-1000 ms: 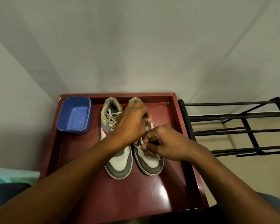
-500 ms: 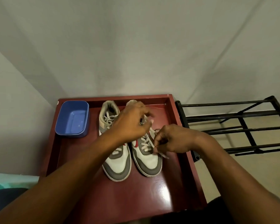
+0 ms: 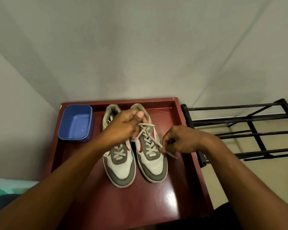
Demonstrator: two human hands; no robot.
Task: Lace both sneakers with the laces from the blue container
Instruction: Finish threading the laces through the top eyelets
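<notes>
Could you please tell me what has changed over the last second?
The right hand, pinching the lace, drew its end out rightwards, off the right sneaker. The left hand still grips the lace over that sneaker's top. The left sneaker and blue container stayed put.

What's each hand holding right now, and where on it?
Right hand pinches the lace near its free end, tip sticking out. Left hand appears to grip the lace's other strand by the sneaker's top eyelets.

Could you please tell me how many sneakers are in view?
2. One grey-and-white sneaker lies beside the blue plastic container; the other sneaker sits right of it, its lace pinched by the right hand.
</notes>
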